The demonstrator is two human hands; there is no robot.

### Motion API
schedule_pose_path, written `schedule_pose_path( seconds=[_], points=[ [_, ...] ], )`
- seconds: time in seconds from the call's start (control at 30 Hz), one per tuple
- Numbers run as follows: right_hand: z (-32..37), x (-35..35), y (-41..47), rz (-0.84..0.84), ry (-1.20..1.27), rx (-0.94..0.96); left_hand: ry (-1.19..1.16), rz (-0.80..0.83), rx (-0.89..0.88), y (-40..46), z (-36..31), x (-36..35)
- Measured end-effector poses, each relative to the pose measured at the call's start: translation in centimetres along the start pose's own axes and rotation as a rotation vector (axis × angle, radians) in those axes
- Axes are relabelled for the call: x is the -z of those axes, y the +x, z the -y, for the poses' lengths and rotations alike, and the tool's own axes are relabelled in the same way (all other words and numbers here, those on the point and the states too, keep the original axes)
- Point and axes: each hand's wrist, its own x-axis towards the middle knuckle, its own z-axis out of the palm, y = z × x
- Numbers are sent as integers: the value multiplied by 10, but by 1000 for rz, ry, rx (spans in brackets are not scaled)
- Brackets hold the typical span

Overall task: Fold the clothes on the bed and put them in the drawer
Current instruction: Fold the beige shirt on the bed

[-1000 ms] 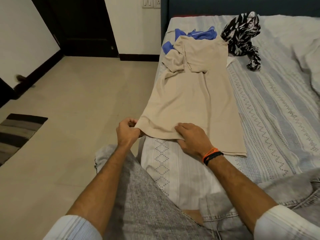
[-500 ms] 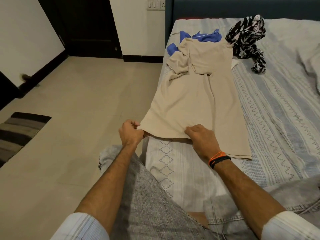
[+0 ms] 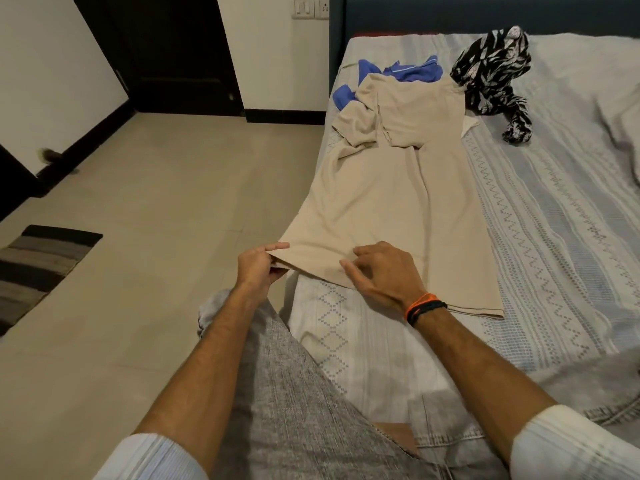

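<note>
A long beige garment (image 3: 388, 202) lies stretched out along the left side of the bed (image 3: 540, 216), its far end bunched near the headboard. My left hand (image 3: 258, 268) pinches the garment's near left corner at the bed's edge. My right hand (image 3: 381, 275) rests on the near hem with its fingers spread and slightly bent. A blue garment (image 3: 401, 71) peeks out from under the beige one's far end. A black and white patterned garment (image 3: 495, 71) lies crumpled at the back of the bed. No drawer is in view.
Grey denim clothing (image 3: 585, 386) lies on the bed's near right corner. My grey-trousered leg (image 3: 277, 393) hangs beside the bed. A striped mat (image 3: 38, 261) lies on the tiled floor at the left. A dark door (image 3: 173, 53) stands at the back.
My right hand has opened from gripping the hem to lying on it with fingers spread. My left hand keeps its pinch on the corner, with the fingers now more extended.
</note>
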Motion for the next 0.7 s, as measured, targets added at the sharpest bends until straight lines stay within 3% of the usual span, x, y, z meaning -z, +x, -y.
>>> schedule_pose_path(
  seconds=[0.23, 0.4, 0.53, 0.7],
  points=[
    [11, -9, 1, -42, 72, -65, -188, 123, 12, -20, -12, 1],
    [3, -8, -7, 53, 141, -101, -390, 156, 98, -17, -9, 7],
    [-2, -4, -8, 45, 280, -194, -87, -78, 22, -8, 0, 3],
    [-8, -2, -3, 51, 334, -379, 87, -175, -12, -1, -1, -2]
  ],
)
